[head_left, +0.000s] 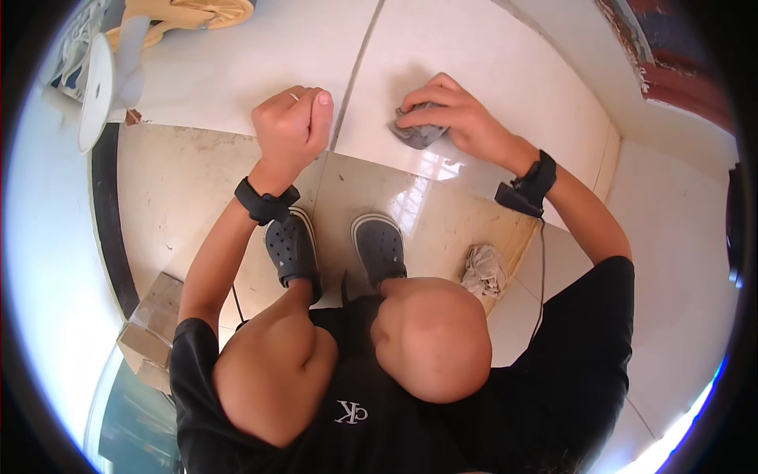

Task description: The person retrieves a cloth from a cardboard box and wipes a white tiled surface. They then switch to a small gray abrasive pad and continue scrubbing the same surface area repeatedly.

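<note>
My right hand [466, 118] presses a crumpled, damp-looking grey rag [418, 136] onto the glossy white tiles [379, 87], fingers curled over its top. Left of the dark seam between two tiles, my left hand [292, 122] is closed in a fist. A ring shows on one finger, and nothing sticks out of the fist. Each wrist wears a black strap with a small device; the right strap [533, 186] trails a thin cable.
Below the white tiles lies a dirtier beige floor [205, 197], where my dark clogs [377, 245] stand. A crumpled pale cloth [484, 271] lies to their right. Cardboard boxes [154, 316] sit at left. A tan plastic object [189, 16] and a white disc [96, 93] stand upper left.
</note>
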`<state>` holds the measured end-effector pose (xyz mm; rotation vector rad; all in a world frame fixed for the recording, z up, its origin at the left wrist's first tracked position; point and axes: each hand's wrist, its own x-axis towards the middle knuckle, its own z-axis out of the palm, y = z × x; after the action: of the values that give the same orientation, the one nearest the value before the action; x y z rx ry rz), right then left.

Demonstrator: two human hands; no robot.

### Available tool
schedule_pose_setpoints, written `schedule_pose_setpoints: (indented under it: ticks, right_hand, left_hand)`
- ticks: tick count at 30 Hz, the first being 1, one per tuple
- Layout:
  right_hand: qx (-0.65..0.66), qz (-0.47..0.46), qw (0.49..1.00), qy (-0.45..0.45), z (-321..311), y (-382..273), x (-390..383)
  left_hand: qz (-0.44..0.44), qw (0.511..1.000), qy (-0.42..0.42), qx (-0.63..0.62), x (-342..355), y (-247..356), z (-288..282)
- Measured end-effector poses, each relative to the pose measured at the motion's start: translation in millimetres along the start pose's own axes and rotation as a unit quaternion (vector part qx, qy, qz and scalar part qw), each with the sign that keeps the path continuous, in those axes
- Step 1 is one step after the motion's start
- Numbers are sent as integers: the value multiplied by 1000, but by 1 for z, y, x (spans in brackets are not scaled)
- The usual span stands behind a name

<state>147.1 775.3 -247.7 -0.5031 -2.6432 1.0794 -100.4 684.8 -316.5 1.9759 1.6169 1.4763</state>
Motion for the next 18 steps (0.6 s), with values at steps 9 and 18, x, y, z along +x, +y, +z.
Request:
schedule_pose_setpoints:
  ticks: [9,18]
  right_hand:
    - [-64,-44,996,-38,-2,55,-2]
    - [22,86,996,11,-5,-4,-119]
  left_hand:
    - [-52,998,-9,24,-9,-10,-8]
    - [-11,998,-42,36,-8,12,4]
